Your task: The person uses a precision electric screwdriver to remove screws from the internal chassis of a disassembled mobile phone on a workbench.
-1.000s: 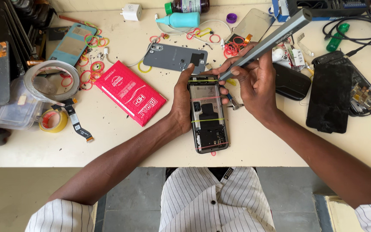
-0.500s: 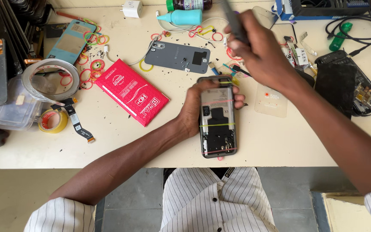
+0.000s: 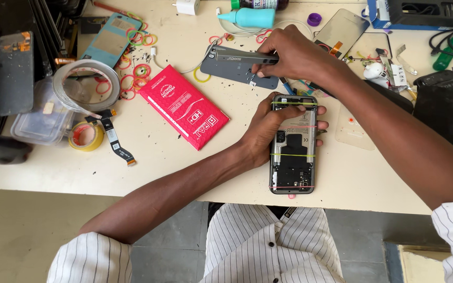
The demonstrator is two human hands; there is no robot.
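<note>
Far left of the bench [image 3: 158, 157]: stack of dark phone screens [image 3: 14, 73], clear plastic box [image 3: 43, 123], big roll of clear tape [image 3: 86, 84], small yellow tape roll [image 3: 86, 136], black flex cable [image 3: 114, 137] just beside it. Farther back a teal phone back cover [image 3: 112, 42] with loose rubber bands [image 3: 137, 73] scattered near it. Red flat packet [image 3: 183, 106] lies left of centre. Left hand [image 3: 268, 131] grips the opened phone [image 3: 293, 144] by its left edge, fingers curled around it, thumb on the top part; phone lies near the bench's near edge, back off, yellow and red rubber bands across it. Right hand [image 3: 289, 55] is farther back, fingers pinching a grey pen-shaped electric screwdriver [image 3: 242, 56] held flat over the grey back cover [image 3: 237, 68]. Teal bottle [image 3: 247, 17] at far edge. Right: white earbud case [image 3: 377, 71], black phone parts [image 3: 444, 110], green-tipped cables [image 3: 446, 52].
</note>
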